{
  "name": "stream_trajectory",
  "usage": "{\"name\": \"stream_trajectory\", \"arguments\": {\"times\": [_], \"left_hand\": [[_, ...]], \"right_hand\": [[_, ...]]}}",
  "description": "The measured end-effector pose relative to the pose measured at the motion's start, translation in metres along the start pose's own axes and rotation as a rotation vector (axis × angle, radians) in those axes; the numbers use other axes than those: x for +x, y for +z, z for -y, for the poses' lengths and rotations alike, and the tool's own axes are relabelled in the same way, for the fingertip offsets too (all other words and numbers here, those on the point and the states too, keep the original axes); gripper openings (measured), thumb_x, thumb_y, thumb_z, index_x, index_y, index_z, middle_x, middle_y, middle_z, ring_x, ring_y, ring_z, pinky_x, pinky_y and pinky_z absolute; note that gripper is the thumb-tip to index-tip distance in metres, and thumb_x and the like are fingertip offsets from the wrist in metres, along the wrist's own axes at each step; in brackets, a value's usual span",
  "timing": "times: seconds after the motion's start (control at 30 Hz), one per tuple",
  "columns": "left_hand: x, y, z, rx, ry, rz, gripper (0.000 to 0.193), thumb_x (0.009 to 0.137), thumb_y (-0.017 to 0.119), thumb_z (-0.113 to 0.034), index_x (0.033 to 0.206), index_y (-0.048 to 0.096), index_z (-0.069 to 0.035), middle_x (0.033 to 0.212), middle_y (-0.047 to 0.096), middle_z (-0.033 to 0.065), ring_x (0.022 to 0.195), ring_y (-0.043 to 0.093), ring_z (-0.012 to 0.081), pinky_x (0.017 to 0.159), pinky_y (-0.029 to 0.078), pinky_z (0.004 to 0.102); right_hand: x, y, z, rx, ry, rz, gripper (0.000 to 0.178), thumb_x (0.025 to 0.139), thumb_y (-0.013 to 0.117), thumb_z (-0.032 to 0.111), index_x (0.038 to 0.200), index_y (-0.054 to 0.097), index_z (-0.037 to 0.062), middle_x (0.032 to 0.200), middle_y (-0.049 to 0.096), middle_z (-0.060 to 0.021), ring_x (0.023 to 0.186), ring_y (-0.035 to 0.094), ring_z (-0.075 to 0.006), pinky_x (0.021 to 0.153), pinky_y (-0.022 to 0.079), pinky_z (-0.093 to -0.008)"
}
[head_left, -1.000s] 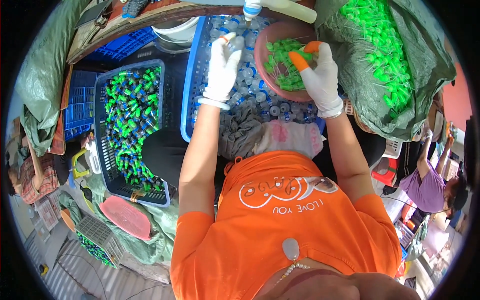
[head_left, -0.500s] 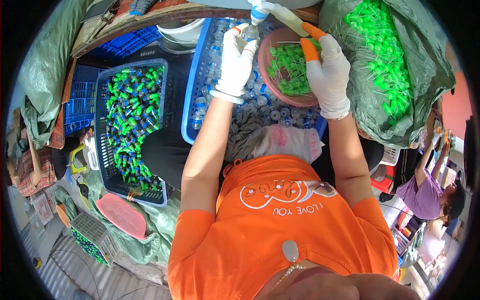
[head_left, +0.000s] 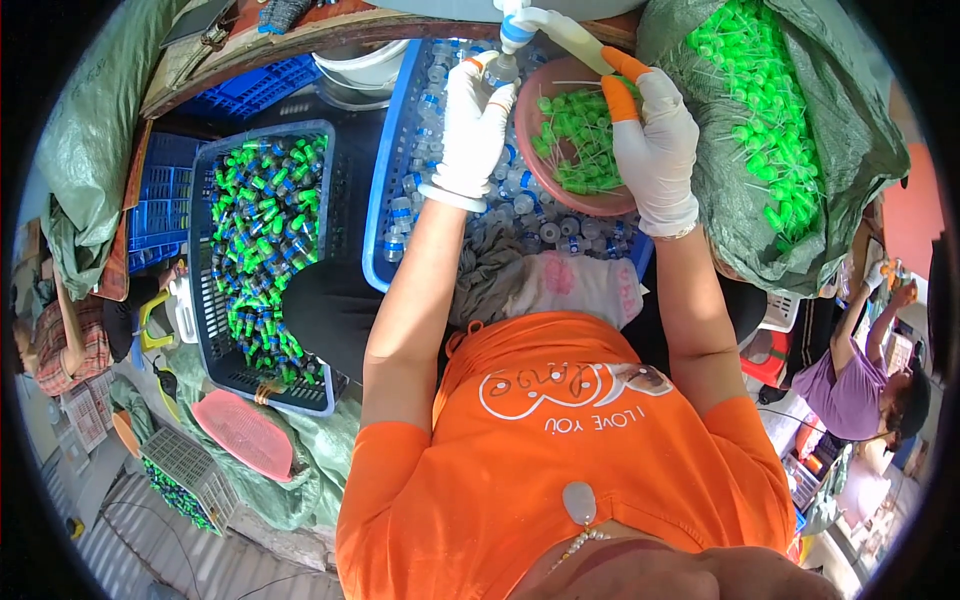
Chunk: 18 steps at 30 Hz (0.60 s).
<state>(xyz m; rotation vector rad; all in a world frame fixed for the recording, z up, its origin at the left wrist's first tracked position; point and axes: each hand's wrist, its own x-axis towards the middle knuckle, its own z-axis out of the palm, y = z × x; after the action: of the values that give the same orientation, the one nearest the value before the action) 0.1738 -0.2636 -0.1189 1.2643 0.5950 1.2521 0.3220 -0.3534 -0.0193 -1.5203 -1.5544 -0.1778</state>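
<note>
My left hand (head_left: 474, 130), in a white glove with an orange fingertip cover, is closed around a small clear bottle (head_left: 502, 72). The bottle stands upright just under a white and blue spout (head_left: 516, 32). From the spout a pale curved handle (head_left: 565, 38) reaches right. Its end lies between the orange-covered thumb and finger of my gloved right hand (head_left: 655, 150). Below my hands, a blue crate (head_left: 376, 235) holds many small clear bottles with blue bands. A pink bowl (head_left: 523, 125) with green stemmed caps (head_left: 580, 140) rests over it.
At left stands a blue-grey basket (head_left: 200, 270) of green-capped bottles. A green sack (head_left: 690, 130) at right holds more green caps. Further out are a pink basket (head_left: 243, 433), a white bucket (head_left: 365, 65) and, at right, a person in purple (head_left: 845, 390).
Both my hands stay nearly in place, the bottle still under the spout. The person at right has shifted their hands slightly.
</note>
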Motion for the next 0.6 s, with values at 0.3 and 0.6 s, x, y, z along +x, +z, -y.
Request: {"name": "stream_trajectory", "arguments": {"times": [0.3, 0.6], "left_hand": [[0.001, -0.002, 0.005, 0.084, 0.060, 0.007, 0.038, 0.092, 0.052, 0.001, 0.129, 0.044, -0.003, 0.122, 0.055, 0.0104, 0.105, 0.058, 0.0175, 0.090, 0.048, 0.0318], [-0.025, -0.009, 0.008, 0.210, 0.058, 0.021, 0.040, 0.089, 0.053, 0.005, 0.128, 0.042, 0.000, 0.115, 0.054, 0.0109, 0.105, 0.053, 0.0183, 0.095, 0.042, 0.0306]], "right_hand": [[0.002, -0.001, 0.001, 0.006, -0.005, -0.006, 0.030, 0.087, 0.066, 0.001, 0.117, 0.066, 0.0078, 0.081, 0.061, -0.0039, 0.065, 0.049, -0.0101, 0.061, 0.042, -0.0220], [-0.011, -0.002, 0.010, 0.153, 0.037, 0.014, 0.037, 0.086, 0.067, 0.001, 0.122, 0.059, 0.0037, 0.086, 0.064, -0.0075, 0.069, 0.058, -0.0137, 0.065, 0.047, -0.0243]]}}
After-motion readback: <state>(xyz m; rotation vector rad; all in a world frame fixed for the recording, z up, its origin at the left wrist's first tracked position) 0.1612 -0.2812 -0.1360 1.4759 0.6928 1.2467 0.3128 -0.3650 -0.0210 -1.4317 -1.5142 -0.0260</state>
